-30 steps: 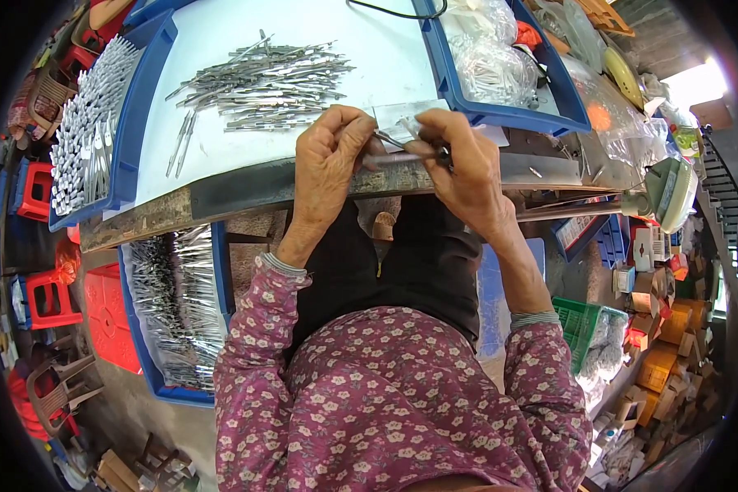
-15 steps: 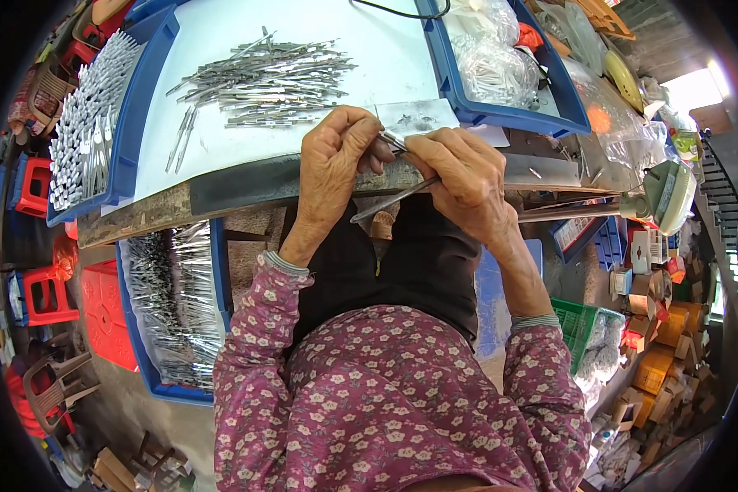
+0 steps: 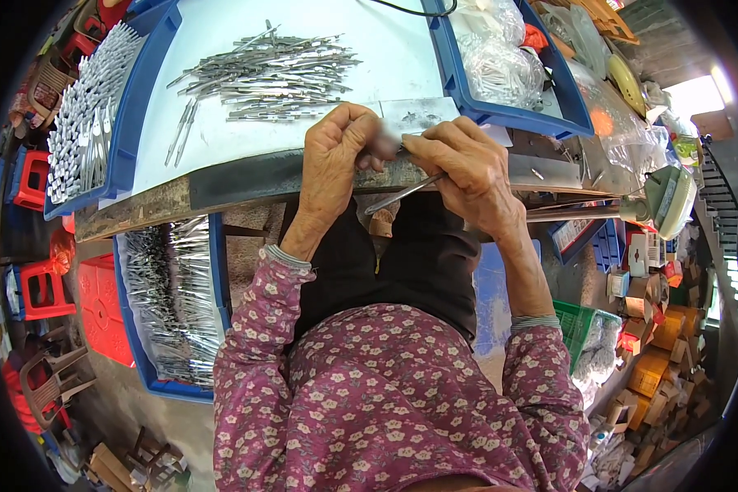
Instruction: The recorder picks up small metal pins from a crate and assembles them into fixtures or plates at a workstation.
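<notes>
Over the table's near edge, my two hands come close together at the fingertips. My left hand [image 3: 334, 157] is closed in a pinch; its fingertips are smeared by motion, so whatever they grip cannot be made out. My right hand [image 3: 470, 174] is wrapped round a slim grey metal tool [image 3: 402, 195], whose long end sticks out below the fingers, down to the left above my lap. Beyond my hands, a loose heap of thin silvery metal pieces [image 3: 291, 79] lies on the white table top [image 3: 213, 143]. A couple of similar pieces [image 3: 182, 131] lie left of it.
Blue trays flank the work surface: the left one [image 3: 131, 123] holds many white-ended rods, the right one [image 3: 533, 119] plastic bags. Below left, another blue tray [image 3: 170, 387] is full of metal pieces. A lamp head [image 3: 671, 201] juts in at the right.
My left fingertips have become blurred, and the small metal piece seen between my hands no longer shows clearly. The tool's long end has risen slightly and shifted right.
</notes>
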Demonstrator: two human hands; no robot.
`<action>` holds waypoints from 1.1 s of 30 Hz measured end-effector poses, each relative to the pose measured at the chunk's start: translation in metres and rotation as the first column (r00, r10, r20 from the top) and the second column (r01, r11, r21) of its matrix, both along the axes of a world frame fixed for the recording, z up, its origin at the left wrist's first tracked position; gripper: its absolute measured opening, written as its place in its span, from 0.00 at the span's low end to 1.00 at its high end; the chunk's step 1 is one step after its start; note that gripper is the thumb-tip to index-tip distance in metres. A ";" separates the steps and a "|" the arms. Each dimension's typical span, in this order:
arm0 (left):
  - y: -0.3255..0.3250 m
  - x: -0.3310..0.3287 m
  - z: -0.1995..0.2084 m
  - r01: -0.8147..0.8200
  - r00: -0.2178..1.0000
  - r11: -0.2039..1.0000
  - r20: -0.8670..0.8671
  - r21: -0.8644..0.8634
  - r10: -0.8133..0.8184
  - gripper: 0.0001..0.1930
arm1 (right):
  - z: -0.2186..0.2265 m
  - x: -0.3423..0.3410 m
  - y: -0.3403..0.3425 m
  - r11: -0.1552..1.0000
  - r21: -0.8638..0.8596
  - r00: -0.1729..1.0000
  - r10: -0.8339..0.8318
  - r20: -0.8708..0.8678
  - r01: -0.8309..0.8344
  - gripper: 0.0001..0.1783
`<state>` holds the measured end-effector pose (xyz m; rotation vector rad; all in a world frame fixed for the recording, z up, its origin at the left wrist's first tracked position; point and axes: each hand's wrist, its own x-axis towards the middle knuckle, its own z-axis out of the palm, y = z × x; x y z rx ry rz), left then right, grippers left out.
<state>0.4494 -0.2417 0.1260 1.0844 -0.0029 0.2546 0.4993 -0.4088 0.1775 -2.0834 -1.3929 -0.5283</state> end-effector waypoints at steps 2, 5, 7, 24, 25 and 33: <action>0.000 0.001 -0.001 0.003 1.000 1.000 -0.003 -0.010 -0.003 0.09 | 0.002 0.004 -0.002 0.996 -0.081 0.997 0.019 -0.071 -0.025 0.18; 0.000 0.007 -0.002 -0.007 1.000 1.000 -0.017 0.005 0.007 0.08 | -0.005 0.014 0.001 0.998 -0.068 0.998 0.008 -0.066 -0.013 0.17; -0.001 0.010 -0.003 -0.023 0.999 0.999 -0.027 0.030 0.024 0.08 | -0.010 0.021 0.003 0.998 -0.057 0.997 0.009 -0.077 -0.014 0.17; -0.003 0.014 -0.016 -0.355 0.909 0.499 0.167 0.791 0.381 0.03 | -0.034 0.049 -0.001 0.998 -0.003 0.956 -0.054 -0.289 0.056 0.10; -0.002 0.014 -0.015 -0.356 0.908 0.497 0.168 0.791 0.384 0.03 | -0.037 0.053 0.000 0.995 0.051 0.914 -0.062 -0.400 0.090 0.09; -0.004 0.015 -0.016 -0.374 0.905 0.510 0.184 0.775 0.384 0.04 | -0.020 0.042 0.042 0.875 0.447 0.574 0.272 -0.773 0.187 0.11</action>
